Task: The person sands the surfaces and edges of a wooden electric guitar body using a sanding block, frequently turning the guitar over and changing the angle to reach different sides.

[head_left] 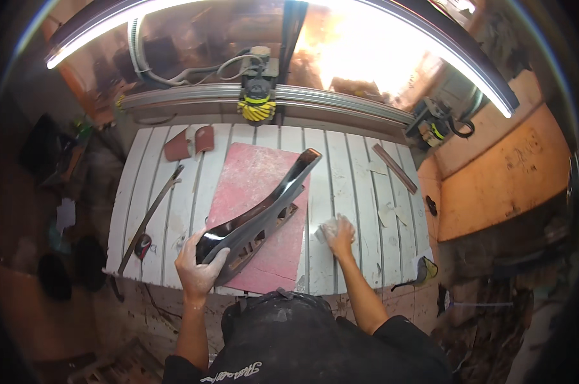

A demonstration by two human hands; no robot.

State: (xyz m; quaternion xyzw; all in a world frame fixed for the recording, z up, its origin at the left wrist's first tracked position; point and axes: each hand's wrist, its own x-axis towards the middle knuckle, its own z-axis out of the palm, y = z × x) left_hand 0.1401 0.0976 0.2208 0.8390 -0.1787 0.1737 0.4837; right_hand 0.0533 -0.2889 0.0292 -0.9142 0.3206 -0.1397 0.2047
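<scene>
A long, curved, glossy black trim panel (pixel 273 198) lies slantwise over a dusty pink sheet (pixel 244 166), its narrow end pointing far right. Cut-out openings show along its right side. My left hand (pixel 200 269) is closed on the panel's wide near end, with the thumb over the right side. To the right of the panel, my right hand (pixel 342 237) is low over the slatted white table (pixel 360 192). Its dusty fingers are closed around a small greyish pad (pixel 328 230), partly hidden; its exact kind is unclear. The right hand is apart from the panel.
Two curved reddish-brown pieces (pixel 177 147) lie at the far left, near a long dark strip (pixel 150 214) and a tape measure (pixel 143 246). A brown bar (pixel 395 168) and pale scraps (pixel 387 215) lie right. A machine head (pixel 257 96) hangs from the rail behind.
</scene>
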